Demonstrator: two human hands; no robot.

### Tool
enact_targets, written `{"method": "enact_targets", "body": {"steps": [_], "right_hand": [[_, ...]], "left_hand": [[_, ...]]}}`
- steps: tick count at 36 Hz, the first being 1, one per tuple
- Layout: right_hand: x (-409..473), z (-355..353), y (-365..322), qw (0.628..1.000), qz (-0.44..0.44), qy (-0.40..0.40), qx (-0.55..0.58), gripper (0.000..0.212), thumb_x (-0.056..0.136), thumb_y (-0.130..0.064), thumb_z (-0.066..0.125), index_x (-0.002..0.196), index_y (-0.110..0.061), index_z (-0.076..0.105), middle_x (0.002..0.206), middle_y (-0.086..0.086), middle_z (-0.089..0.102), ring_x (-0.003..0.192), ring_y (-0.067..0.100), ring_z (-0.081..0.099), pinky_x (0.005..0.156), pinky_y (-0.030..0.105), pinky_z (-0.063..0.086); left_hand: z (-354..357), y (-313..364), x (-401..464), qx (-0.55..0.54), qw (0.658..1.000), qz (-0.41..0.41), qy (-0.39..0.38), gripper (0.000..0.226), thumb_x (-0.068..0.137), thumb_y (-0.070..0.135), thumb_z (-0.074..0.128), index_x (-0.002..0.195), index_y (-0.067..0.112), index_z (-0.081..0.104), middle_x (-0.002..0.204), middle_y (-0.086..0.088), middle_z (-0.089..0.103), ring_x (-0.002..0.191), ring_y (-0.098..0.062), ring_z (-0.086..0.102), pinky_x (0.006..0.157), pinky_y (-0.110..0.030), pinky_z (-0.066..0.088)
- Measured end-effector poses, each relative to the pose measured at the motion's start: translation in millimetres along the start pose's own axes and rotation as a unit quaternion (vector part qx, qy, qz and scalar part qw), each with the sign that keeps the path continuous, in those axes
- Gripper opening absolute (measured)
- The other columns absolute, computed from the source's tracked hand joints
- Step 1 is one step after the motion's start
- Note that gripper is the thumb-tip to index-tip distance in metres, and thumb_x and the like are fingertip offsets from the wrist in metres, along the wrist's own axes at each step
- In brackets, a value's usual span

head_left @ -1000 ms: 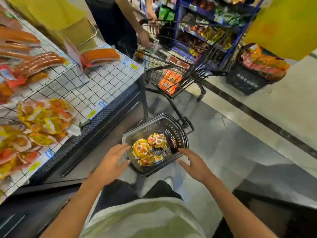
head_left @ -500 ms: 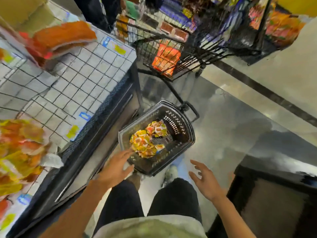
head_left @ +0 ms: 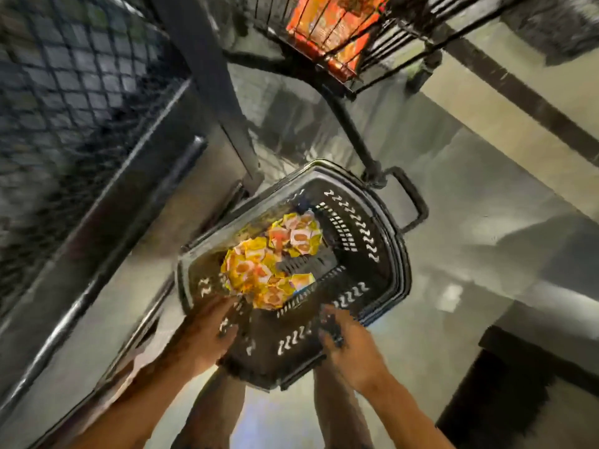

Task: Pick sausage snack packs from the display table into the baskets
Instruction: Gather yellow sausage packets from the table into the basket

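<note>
Hands at one black basket [head_left: 372, 241] on the floor, left hand [head_left: 207, 332] and right hand [head_left: 350, 348] gripping its near rim, yellow-orange sausage snack packs [head_left: 269, 264] heaped inside, count unclear through blur.

Glossy grey floor [head_left: 470, 222] is carrying the dark plastic basket [head_left: 385, 254], which is sitting just beside the desk [head_left: 97, 157] base. Basket is holding a pile of yellow-orange sausage snack packs [head_left: 269, 264]. Wire cart [head_left: 372, 43] is standing on the floor behind it.

Dim overhead light, pale glare on the glossy floor [head_left: 479, 202], heavy motion blur, perhaps wide-angle edge warping.
</note>
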State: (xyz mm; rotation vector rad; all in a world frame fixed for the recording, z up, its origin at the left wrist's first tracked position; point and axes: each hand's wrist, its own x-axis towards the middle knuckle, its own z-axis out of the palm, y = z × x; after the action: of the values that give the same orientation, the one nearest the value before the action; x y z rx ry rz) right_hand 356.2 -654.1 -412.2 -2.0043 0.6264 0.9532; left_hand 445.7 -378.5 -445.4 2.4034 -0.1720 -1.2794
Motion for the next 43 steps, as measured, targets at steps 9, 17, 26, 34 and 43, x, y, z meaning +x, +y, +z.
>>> {"method": "enact_targets", "body": {"steps": [9,17,26,34,43], "right_hand": [[191,53,61,0.993,-0.018,-0.025,-0.116,0.070,0.096,-0.023,0.062,0.157,-0.017,0.029,0.154,0.010,0.041,0.144,0.027,0.036,0.116,0.035,0.035],[326,83,86,0.960,-0.096,0.035,-0.262,0.100,0.090,-0.026,0.069,0.162,-0.024,0.000,0.170,0.008,-0.004,0.156,0.038,-0.001,0.126,0.051,0.013],[411,133,79,0.900,-0.127,0.113,-0.401,0.083,0.101,-0.011,0.036,0.157,-0.034,-0.020,0.167,0.011,-0.025,0.150,0.053,-0.016,0.111,0.075,0.027],[414,78,77,0.898,-0.187,0.052,-0.396,0.072,0.101,-0.018,0.050,0.159,-0.039,0.013,0.167,0.005,0.017,0.152,0.037,0.020,0.109,0.052,0.045],[329,30,74,0.995,0.031,0.087,0.043,0.044,0.089,-0.007,0.066,0.130,-0.023,0.065,0.113,0.011,0.074,0.100,0.023,0.068,0.092,0.031,0.053]], "left_hand": [[62,-29,118,-0.020,0.999,0.027,0.037,0.061,0.087,0.036,0.051,0.145,0.018,0.055,0.155,-0.002,0.046,0.144,-0.023,0.041,0.120,-0.032,0.028],[105,-61,191,0.070,0.997,0.033,0.015,0.056,0.098,0.040,0.054,0.151,0.026,0.044,0.161,0.003,0.034,0.152,-0.018,0.027,0.120,-0.040,0.030],[127,-74,223,0.049,0.993,0.094,0.051,0.059,0.090,0.043,0.048,0.143,0.018,0.055,0.153,-0.001,0.045,0.145,-0.027,0.032,0.118,-0.046,0.036],[128,-83,217,0.041,0.990,0.110,0.074,0.063,0.093,0.053,0.037,0.145,0.021,0.055,0.153,0.002,0.044,0.145,-0.022,0.033,0.117,-0.047,0.036],[118,-73,199,-0.034,0.992,-0.056,0.104,0.079,0.093,0.023,0.071,0.158,0.017,0.028,0.168,-0.004,0.013,0.154,-0.026,0.013,0.123,-0.037,0.013]]}}
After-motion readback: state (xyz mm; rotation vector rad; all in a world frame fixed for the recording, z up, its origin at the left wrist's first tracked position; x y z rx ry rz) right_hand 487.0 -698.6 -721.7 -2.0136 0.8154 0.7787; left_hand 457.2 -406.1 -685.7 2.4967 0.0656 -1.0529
